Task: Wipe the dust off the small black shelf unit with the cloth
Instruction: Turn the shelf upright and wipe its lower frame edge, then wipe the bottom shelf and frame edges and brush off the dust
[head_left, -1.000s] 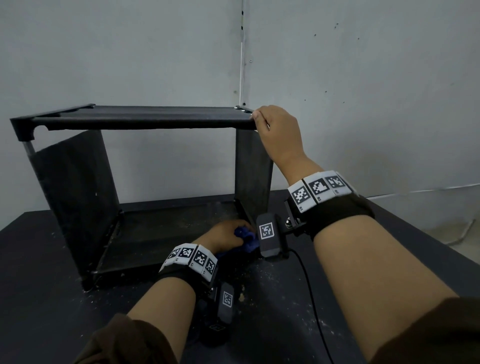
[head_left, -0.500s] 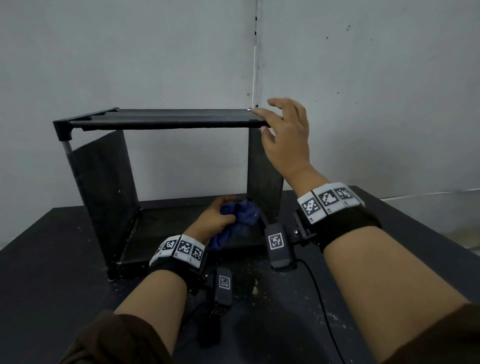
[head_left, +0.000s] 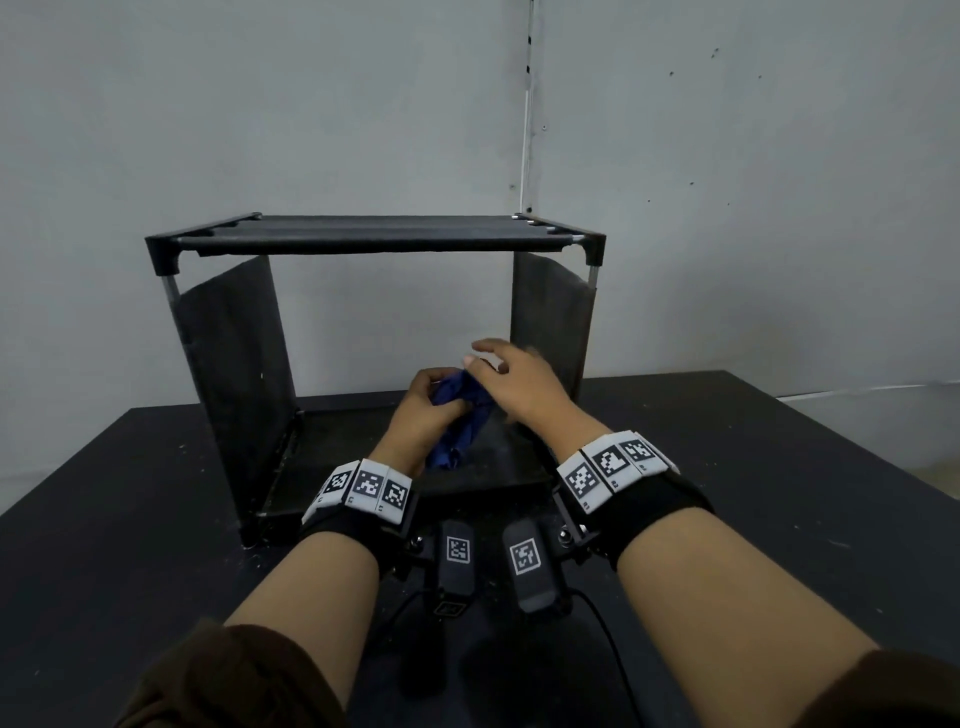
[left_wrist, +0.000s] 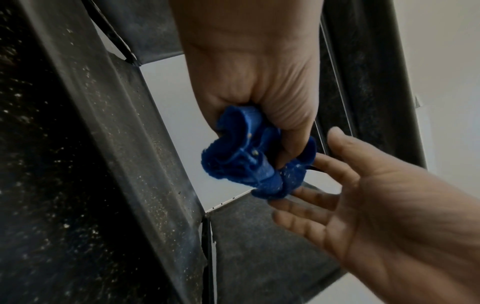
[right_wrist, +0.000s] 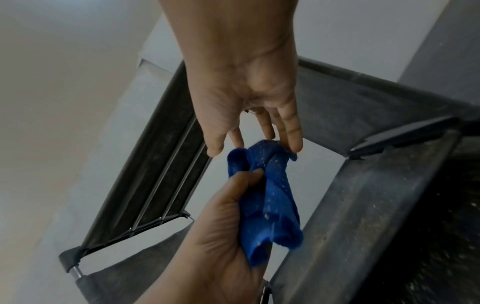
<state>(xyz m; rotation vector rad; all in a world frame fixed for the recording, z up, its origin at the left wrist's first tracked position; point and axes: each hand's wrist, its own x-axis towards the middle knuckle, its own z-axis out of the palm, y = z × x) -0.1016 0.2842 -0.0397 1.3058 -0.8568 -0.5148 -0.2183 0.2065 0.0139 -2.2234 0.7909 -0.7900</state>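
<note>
The small black shelf unit (head_left: 374, 236) stands on the table against the wall, its bottom panel (left_wrist: 145, 127) speckled with dust. In front of its opening my left hand (head_left: 431, 400) grips a crumpled blue cloth (head_left: 460, 421), raised above the bottom panel. The cloth (right_wrist: 270, 195) carries pale dust specks. My right hand (head_left: 493, 364) is just right of it, fingers straight and spread. Its fingertips (right_wrist: 293, 146) touch the cloth's free end without closing on it. In the left wrist view the right hand (left_wrist: 324, 197) shows palm open beside the cloth (left_wrist: 249, 156).
The dark table (head_left: 779, 493) has crumbs and dust scattered around the shelf's front foot. A grey wall (head_left: 311, 104) stands close behind the shelf. The table's right edge (head_left: 852, 431) runs near my right forearm. A thin black cable (head_left: 608, 639) trails below my wrists.
My right hand let go of the shelf's top right corner and came down to the cloth. My left hand lifted the cloth off the bottom panel. The head view drew back.
</note>
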